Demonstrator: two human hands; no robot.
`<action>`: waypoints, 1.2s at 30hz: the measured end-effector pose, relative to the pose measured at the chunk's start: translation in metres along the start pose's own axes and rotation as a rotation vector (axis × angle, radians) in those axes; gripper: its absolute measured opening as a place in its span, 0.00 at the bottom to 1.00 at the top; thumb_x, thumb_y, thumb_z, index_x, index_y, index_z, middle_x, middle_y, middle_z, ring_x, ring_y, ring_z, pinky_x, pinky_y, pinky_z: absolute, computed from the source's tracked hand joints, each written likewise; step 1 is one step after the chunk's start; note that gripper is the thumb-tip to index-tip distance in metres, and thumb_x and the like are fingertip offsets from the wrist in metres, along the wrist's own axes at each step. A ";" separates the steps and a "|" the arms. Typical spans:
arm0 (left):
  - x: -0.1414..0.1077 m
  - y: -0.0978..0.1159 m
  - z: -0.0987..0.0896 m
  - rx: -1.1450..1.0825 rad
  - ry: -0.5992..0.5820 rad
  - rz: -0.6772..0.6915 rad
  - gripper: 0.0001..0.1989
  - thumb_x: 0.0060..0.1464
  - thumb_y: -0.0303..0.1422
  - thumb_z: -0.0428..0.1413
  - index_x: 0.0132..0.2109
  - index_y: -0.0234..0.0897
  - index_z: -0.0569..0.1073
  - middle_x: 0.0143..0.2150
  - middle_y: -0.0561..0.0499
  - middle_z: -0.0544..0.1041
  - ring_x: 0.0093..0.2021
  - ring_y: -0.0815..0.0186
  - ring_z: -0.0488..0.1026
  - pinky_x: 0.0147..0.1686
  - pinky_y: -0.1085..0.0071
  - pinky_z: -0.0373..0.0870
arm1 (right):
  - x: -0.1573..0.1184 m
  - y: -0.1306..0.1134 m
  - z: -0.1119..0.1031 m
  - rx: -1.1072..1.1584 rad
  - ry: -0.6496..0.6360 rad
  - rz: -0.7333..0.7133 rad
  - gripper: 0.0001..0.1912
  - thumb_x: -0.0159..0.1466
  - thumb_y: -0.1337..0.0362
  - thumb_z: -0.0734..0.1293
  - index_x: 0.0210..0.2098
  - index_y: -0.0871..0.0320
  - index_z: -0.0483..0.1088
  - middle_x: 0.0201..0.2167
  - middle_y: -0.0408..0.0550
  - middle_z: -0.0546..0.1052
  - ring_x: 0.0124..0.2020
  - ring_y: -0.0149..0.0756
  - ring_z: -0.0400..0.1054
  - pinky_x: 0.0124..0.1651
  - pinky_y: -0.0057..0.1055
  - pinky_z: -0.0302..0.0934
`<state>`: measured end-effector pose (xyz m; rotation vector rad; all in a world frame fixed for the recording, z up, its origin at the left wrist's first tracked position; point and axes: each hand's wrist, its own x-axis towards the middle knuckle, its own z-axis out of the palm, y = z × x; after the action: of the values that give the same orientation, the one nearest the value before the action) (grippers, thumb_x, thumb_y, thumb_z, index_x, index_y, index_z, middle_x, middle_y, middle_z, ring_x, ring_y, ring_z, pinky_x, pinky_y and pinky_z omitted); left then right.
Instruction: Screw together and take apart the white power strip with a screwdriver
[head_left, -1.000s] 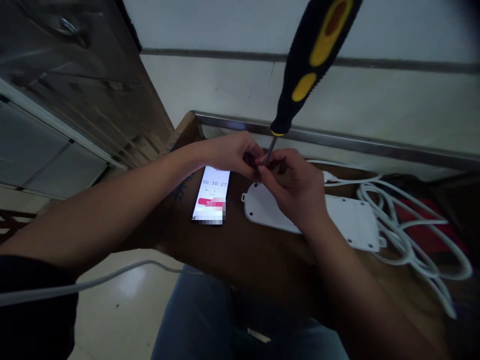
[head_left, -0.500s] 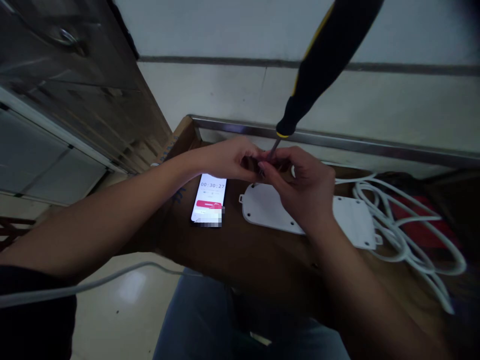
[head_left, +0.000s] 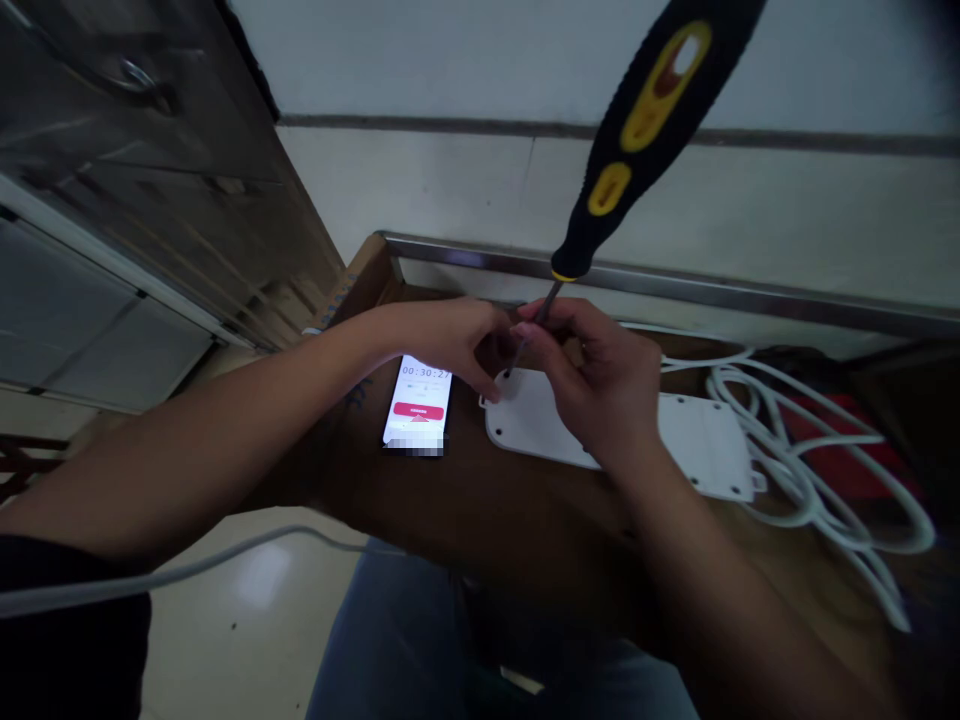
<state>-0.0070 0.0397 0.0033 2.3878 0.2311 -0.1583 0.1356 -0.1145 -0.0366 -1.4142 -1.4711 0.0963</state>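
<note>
My right hand (head_left: pixel 600 370) pinches the thin metal shaft of a black and yellow screwdriver (head_left: pixel 637 140) between thumb and fingers. The screwdriver leans, handle up to the right, its tip down at a corner hole of a white power strip (head_left: pixel 532 410). That strip lies underside up, with dark screw holes along its edges and a small loop at each end. My left hand (head_left: pixel 469 340) is arched beside the tip. Its thumb rests at the strip's left corner, and the fingers stand apart from it. A screw at the tip is too small to make out.
Left of the strip lies a lit phone (head_left: pixel 416 410) with a timer. Coiled white cable (head_left: pixel 795 470) and a red object (head_left: pixel 840 440) are at the right. The brown cardboard surface (head_left: pixel 450 500) meets a metal rail (head_left: pixel 675 290) along the wall. Another cable (head_left: pixel 225 550) crosses at lower left.
The screwdriver has turned about its axis, and its tip now shows at the corner hole. My left hand has opened and dropped from the fingertips of my right hand to the strip's corner.
</note>
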 end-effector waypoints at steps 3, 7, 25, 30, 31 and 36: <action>0.001 0.000 0.002 0.108 -0.083 -0.059 0.18 0.46 0.43 0.72 0.38 0.35 0.80 0.29 0.54 0.78 0.29 0.69 0.72 0.31 0.71 0.64 | 0.000 -0.001 0.000 0.002 0.000 -0.009 0.14 0.71 0.57 0.66 0.48 0.59 0.78 0.40 0.42 0.78 0.36 0.14 0.70 0.42 0.12 0.63; 0.003 0.000 0.004 0.123 -0.085 -0.071 0.19 0.45 0.43 0.73 0.38 0.35 0.80 0.29 0.54 0.79 0.29 0.68 0.72 0.32 0.71 0.64 | 0.000 -0.001 0.000 0.011 0.001 -0.028 0.14 0.72 0.58 0.66 0.49 0.60 0.77 0.40 0.42 0.78 0.36 0.14 0.70 0.41 0.12 0.64; 0.002 0.002 0.002 0.078 -0.095 -0.057 0.14 0.48 0.39 0.72 0.34 0.36 0.78 0.28 0.55 0.78 0.29 0.69 0.72 0.32 0.71 0.63 | -0.002 -0.003 0.002 0.007 0.031 -0.045 0.14 0.72 0.59 0.65 0.48 0.60 0.78 0.40 0.41 0.78 0.36 0.13 0.71 0.41 0.10 0.63; 0.003 0.000 0.002 0.054 -0.085 -0.026 0.12 0.48 0.38 0.71 0.31 0.36 0.78 0.26 0.55 0.78 0.27 0.70 0.70 0.31 0.72 0.62 | -0.002 -0.004 0.002 0.006 0.013 -0.058 0.13 0.72 0.60 0.65 0.48 0.61 0.78 0.40 0.41 0.78 0.35 0.12 0.70 0.41 0.10 0.63; 0.003 -0.001 0.002 0.047 -0.090 -0.016 0.12 0.50 0.38 0.69 0.31 0.36 0.78 0.27 0.55 0.78 0.27 0.70 0.70 0.31 0.72 0.62 | -0.001 -0.004 0.001 0.008 0.003 -0.060 0.13 0.72 0.60 0.65 0.48 0.61 0.78 0.40 0.41 0.78 0.35 0.12 0.70 0.41 0.10 0.63; 0.003 -0.002 0.002 -0.056 0.007 0.033 0.09 0.55 0.38 0.63 0.34 0.35 0.77 0.27 0.55 0.77 0.27 0.71 0.70 0.31 0.72 0.62 | 0.004 -0.005 -0.007 0.028 -0.105 -0.063 0.14 0.73 0.60 0.64 0.51 0.58 0.77 0.42 0.41 0.78 0.40 0.14 0.73 0.46 0.13 0.65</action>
<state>-0.0050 0.0399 -0.0002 2.3353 0.1964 -0.1261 0.1376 -0.1173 -0.0278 -1.3561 -1.5931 0.1528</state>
